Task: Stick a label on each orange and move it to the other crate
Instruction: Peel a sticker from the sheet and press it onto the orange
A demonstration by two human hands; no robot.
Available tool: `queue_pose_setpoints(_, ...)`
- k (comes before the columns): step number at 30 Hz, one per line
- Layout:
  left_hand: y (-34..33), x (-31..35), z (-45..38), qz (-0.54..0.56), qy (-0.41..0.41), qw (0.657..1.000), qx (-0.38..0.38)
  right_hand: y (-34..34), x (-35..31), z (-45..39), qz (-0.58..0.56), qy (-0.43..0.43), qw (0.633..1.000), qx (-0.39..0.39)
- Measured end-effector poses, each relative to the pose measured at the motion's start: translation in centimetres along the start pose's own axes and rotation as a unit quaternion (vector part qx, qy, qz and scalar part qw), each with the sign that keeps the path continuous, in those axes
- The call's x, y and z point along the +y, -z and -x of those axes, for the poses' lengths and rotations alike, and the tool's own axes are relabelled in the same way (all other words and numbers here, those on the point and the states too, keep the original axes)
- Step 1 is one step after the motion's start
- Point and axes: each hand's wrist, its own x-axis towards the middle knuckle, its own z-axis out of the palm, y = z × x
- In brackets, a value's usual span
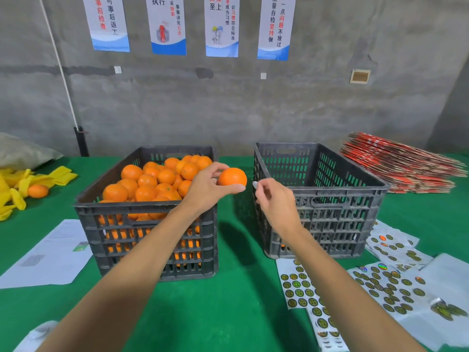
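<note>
Left hand is up over the gap between the two crates, thumb and fingers curled round an orange, gripping it from the left side with the thumb underneath. The fruit sits in the air just off the near right corner of the full crate, not touching either crate.

Right hand is right beside it, fingers drawn together in a pinch, with a small pale label caught at the fingertips. The label points toward the orange, close but with a sliver of space between them. That hand hangs in front of the left wall of the empty crate.

The full crate on the left is heaped with oranges up to the rim, more showing through the slots in its side. The crate on the right looks nearly bare inside; a speck of orange shows low through its slots, but I can't say what it is.

On the green table, sticker sheets are spread at the near right, overlapping one another, beside the empty crate. A white paper lies to the left of the full crate. Far left, one loose orange rests among yellow wrappers. Far right, a stack of flat red cartons.
</note>
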Motion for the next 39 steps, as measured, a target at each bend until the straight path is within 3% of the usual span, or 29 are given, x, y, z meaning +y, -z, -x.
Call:
queue_pose_setpoints(5, 0.3, 0.1, 0.1, 0.003, -0.005, 1.000, -0.004, -0.6, -3.3, -2.6, -0.013, 0.037, 0.998, 0.053)
queue_pose_setpoints(10, 0.7, -0.2, -0.1, 0.027, -0.003, 1.000, -0.010, -0.8, -3.9, -2.6, 0.055, 0.085, 0.993, 0.061)
queue_pose_setpoints(15, 0.7, -0.1, 0.0, 0.035, 0.001, 0.999, -0.015, -0.3, -3.1, -2.6, 0.123, 0.199, 0.972, 0.012)
queue_pose_setpoints(20, 1.0, 0.2, 0.1, 0.030, -0.006, 0.999, -0.013, 0.4, -2.1, -2.4, 0.130, 0.226, 0.963, -0.066)
queue_pose_setpoints(26, 1.2, 0.4, 0.0, 0.006, -0.028, 0.998, -0.065, 0.2, -1.5, -2.1, 0.140, 0.183, 0.959, -0.165)
queue_pose_setpoints(31, 1.3, 0.4, 0.3, 0.007, -0.028, 0.994, -0.103, -0.8, -1.8, -2.2, 0.157, 0.168, 0.965, -0.124)
queue_pose_setpoints(36, 1.5, 0.9, 0.5, 0.057, -0.022, 0.996, -0.062, 0.1, -0.9, -2.7, 0.078, 0.079, 0.990, -0.082)
queue_pose_setpoints(39, 4.6, -0.3, -0.6, -0.087, -0.017, 0.996, 0.010, 1.9, 1.6, -3.6, 0.160, 0.000, 0.987, -0.036)
